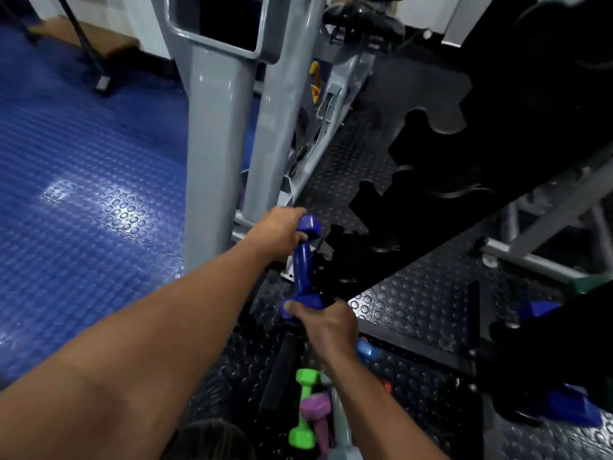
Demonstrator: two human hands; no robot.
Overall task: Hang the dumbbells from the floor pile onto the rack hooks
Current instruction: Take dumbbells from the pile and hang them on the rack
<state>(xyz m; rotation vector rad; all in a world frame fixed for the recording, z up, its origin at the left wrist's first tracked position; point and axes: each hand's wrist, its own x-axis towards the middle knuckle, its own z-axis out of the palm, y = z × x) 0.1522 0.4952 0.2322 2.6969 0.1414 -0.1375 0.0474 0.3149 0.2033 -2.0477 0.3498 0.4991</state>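
Note:
A dark blue dumbbell (302,260) is held lengthwise between both hands. My left hand (278,234) grips its far head and my right hand (326,322) grips its near head. It hangs just left of the black rack (431,200), close to the lowest notched hooks (345,240). Below my right arm lies the floor pile: a green dumbbell (303,406), a purple dumbbell (316,413) and a light blue one (368,350), partly hidden by my arm.
A grey machine frame (212,134) stands just left of the rack. Blue dumbbells (570,406) rest on a rack at the lower right. A black bar (282,370) lies beside the pile. Blue studded flooring (83,167) spreads to the left, black matting under the rack.

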